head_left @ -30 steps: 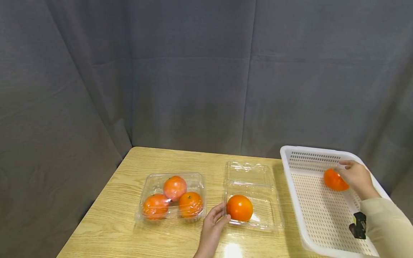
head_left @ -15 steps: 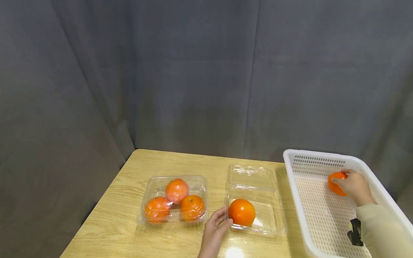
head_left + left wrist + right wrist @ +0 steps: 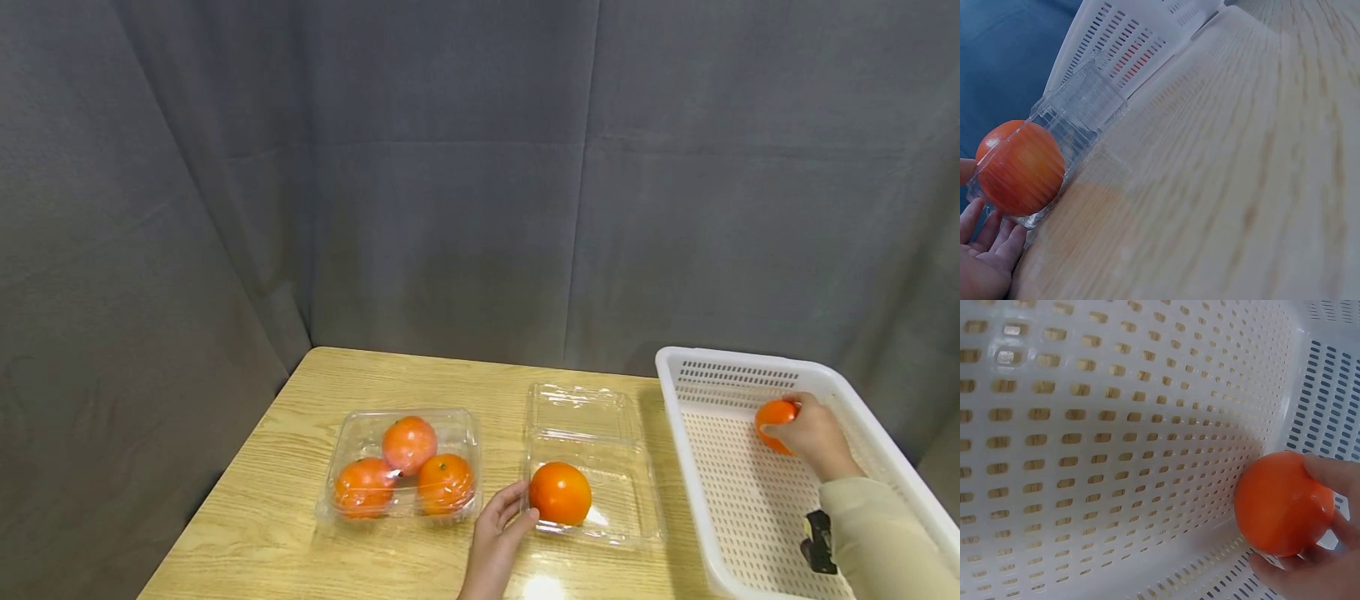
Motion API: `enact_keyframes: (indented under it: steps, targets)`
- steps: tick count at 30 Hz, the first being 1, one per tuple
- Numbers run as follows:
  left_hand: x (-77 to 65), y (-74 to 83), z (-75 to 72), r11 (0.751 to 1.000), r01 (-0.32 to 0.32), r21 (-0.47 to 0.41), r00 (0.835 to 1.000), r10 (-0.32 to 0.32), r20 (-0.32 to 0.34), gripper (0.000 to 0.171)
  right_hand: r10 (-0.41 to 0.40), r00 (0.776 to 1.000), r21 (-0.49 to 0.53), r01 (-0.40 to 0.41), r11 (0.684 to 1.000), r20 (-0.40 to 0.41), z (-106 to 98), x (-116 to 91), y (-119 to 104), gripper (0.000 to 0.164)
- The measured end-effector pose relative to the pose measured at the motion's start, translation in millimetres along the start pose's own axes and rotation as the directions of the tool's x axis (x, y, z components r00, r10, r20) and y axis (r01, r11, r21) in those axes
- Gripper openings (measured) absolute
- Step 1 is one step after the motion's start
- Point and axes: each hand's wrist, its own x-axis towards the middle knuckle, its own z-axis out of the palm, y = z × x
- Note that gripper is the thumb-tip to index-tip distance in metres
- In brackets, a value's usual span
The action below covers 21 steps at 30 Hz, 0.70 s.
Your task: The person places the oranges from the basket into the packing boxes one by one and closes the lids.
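Observation:
My right hand (image 3: 818,435) grips an orange (image 3: 1282,503) inside the white perforated basket (image 3: 686,467), thumb on one side of the fruit and fingers on the other. Low in the basket, the fruit sits near a slotted wall in the right wrist view. My left hand (image 3: 495,533) touches the near left corner of an open clear plastic clamshell (image 3: 618,487), its fingers loosely bent along the side. One orange (image 3: 560,493) lies in that clamshell, close to the fingertips; in the left wrist view it shows through the clear wall.
Left of my left hand, a closed clear clamshell (image 3: 465,425) holds three oranges (image 3: 409,445). Both packs stand on a wooden table (image 3: 247,533). A dark grey curtain (image 3: 450,208) hangs behind the table. The basket's raised rim runs along the right side.
My right hand has come down onto the orange in the basket and taken hold of it, then shifted slightly left with it. The left hand stays at the open clamshell.

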Motion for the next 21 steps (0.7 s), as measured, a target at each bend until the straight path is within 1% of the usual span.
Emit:
enact_keyframes:
  steps: [7,13,17,21]
  targets:
    - [-0.3,-1.5,0.1,1.0,0.013,-0.007,1.0,-0.013,0.006,0.051,0.018,1.0,-0.002,-0.018,1.0,0.022,-1,-3,1,0.065]
    - [0.3,-2.5,-0.4,1.0,0.011,-0.02,1.0,-0.011,0.0,0.051,0.007,0.999,-0.021,-0.006,1.0,0.035,-3,-6,3,0.064]
    - [0.7,-1.7,-0.7,1.0,0.015,-0.019,1.0,-0.015,-0.004,0.051,-0.003,0.999,-0.032,0.004,0.999,0.04,-5,-9,0,0.063]
    - [1.0,-0.7,-0.6,1.0,0.016,-0.025,1.0,-0.017,-0.009,0.05,0.014,0.999,-0.007,-0.014,1.0,0.05,-8,-12,-7,0.063]
